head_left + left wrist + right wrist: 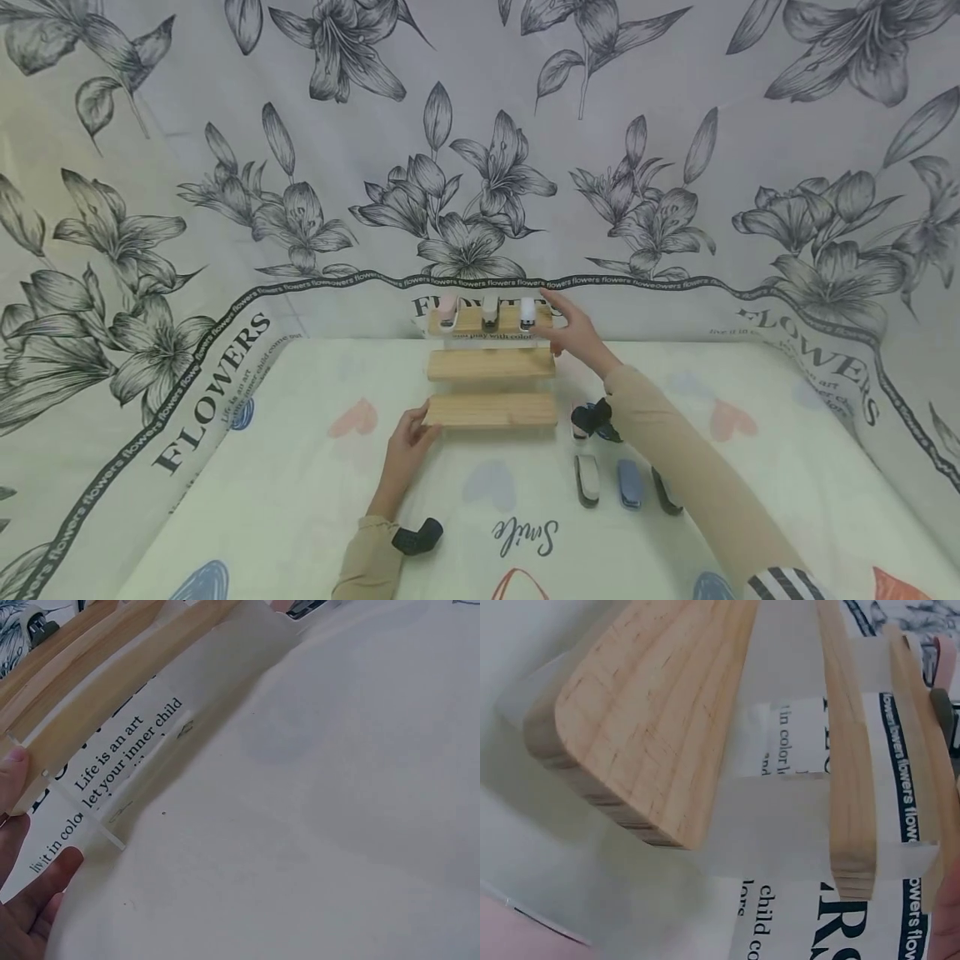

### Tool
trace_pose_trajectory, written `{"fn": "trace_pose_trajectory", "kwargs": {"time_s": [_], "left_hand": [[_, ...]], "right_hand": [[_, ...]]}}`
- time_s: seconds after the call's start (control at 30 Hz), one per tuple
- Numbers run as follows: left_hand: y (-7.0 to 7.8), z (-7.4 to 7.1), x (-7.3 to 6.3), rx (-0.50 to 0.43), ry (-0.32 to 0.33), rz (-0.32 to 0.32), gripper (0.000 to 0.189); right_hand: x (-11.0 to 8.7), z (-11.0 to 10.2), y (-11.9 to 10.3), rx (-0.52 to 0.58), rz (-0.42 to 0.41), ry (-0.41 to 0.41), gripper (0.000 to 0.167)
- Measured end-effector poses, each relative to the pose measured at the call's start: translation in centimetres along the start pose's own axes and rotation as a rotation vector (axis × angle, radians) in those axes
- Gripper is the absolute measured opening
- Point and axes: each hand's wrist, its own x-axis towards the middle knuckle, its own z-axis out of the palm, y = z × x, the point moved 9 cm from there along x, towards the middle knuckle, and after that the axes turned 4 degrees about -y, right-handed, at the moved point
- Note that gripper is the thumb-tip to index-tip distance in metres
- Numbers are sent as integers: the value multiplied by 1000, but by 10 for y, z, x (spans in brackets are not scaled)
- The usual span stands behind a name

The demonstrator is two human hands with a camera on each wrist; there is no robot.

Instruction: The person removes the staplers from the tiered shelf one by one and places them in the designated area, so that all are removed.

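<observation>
Item 1: three-tiered stand of pale, round-cornered wooden boards (491, 411) on clear, flat supports (780, 825), set on a white cloth printed with coloured hearts (300, 467), its back toward a white cloth hanging with black floral print (645, 242). The tiers rose toward the back, presumably so that front pieces would not hide those behind.

Item 2: three small staplers on the top tier: one pink with a pale base (447, 310), one grey-beige (490, 312), one white with a dark front (527, 312). They stood apart in a row, ends facing forward, a spacing that suggested display.

Item 3: loose staplers right of the stand: one pale grey on a dark base (587, 481), one blue (629, 484), one dark and half hidden by the sleeve, (664, 492) all within easy reach of the right side.

Item 4: left hand (411, 433), thumb and fingers pinching the left end of the lowest board, probably to steady the stand.

Item 5: right hand (573, 327), thumb and forefinger apart about the top board's right end, beside the white stapler; any pressure could not be told.
</observation>
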Motion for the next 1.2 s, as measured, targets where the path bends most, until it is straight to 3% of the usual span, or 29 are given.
{"fn": "trace_pose_trajectory", "kwargs": {"time_s": [0.2, 0.4, 0.5, 0.63, 0.93, 1.2], "left_hand": [[1, -2, 1, -5, -8, 2, 44], [7, -5, 2, -20, -12, -26, 44], [20, -4, -1, -5, -20, -21, 41], [34, -2, -5, 22, -13, -23, 39], [4, -3, 3, -9, 2, -45, 44], [5, -3, 0, -16, 1, -15, 44]], "right_hand": [[8, 10, 6, 39, 58, -51, 68], [5, 11, -22, 59, 32, -109, 67], [-1, 12, -30, 91, 39, -134, 63], [-2, 13, -24, 158, 45, -149, 57], [5, 13, 1, 269, 23, -93, 51], [-36, 6, -24, 223, 26, -13, 53]]}}
